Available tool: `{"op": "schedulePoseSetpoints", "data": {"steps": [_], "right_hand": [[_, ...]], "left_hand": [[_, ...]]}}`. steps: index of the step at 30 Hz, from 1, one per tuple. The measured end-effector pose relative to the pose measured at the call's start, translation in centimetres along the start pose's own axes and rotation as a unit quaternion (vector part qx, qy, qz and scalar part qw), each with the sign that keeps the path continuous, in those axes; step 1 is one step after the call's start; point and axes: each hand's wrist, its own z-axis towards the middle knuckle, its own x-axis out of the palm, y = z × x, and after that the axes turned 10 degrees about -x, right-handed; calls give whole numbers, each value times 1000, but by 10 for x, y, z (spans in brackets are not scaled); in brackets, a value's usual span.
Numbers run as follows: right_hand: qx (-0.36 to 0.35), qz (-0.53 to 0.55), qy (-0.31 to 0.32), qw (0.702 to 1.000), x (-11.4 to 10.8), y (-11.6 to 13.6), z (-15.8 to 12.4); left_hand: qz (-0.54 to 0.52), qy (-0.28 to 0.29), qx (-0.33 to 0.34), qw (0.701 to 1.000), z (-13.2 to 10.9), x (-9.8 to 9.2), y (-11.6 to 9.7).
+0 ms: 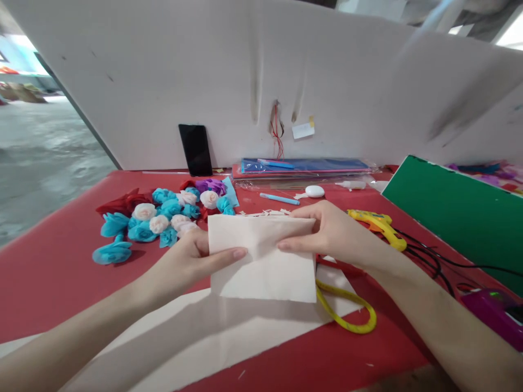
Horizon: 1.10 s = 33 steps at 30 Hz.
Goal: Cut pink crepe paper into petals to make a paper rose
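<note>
A folded piece of white paper (261, 277) is held up in front of me by both hands. My left hand (200, 253) grips its left edge, thumb on the near face and fingers hidden behind. At the upper right, my right hand (322, 231) pinches the paper the same way. Below it, a large white paper sheet (204, 337) lies on the red table. Just right of the folded paper shows a yellow scissors handle (368, 321); the blades are mostly hidden.
Blue, white, red and purple paper flowers (163, 209) are heaped at left. A phone (196, 149) leans on the white partition. Behind my hands lie a blue pen (280, 198) and plastic-wrapped sheets (310, 165). On the right are a yellow glue gun (379, 223), its cords and a green board (457, 218).
</note>
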Motion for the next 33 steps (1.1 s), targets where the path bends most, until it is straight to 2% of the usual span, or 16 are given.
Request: {"op": "schedulePoseSetpoints", "data": {"steps": [6,11,15,19,23,28,33], "right_hand": [[-24,98,-77,992,0,2,1],[10,72,12,997,-3,5,-3],[-4,44,8,999,0,6,-5],[-7,-31,2,999,-3,9,-3],[29,-218,25,975,-10,3,-10],[68,-340,43,937,-4,-29,-46],[63,-366,56,927,3,-55,-78]], "left_hand": [[-50,-59,22,997,8,-2,7],[-161,-108,35,980,10,-4,4],[-220,-135,48,965,10,-5,1],[-240,-159,59,956,11,-7,1],[-243,-160,56,955,12,-8,1],[-251,-159,54,953,11,-10,-2],[-265,-167,65,947,15,-13,0]]}}
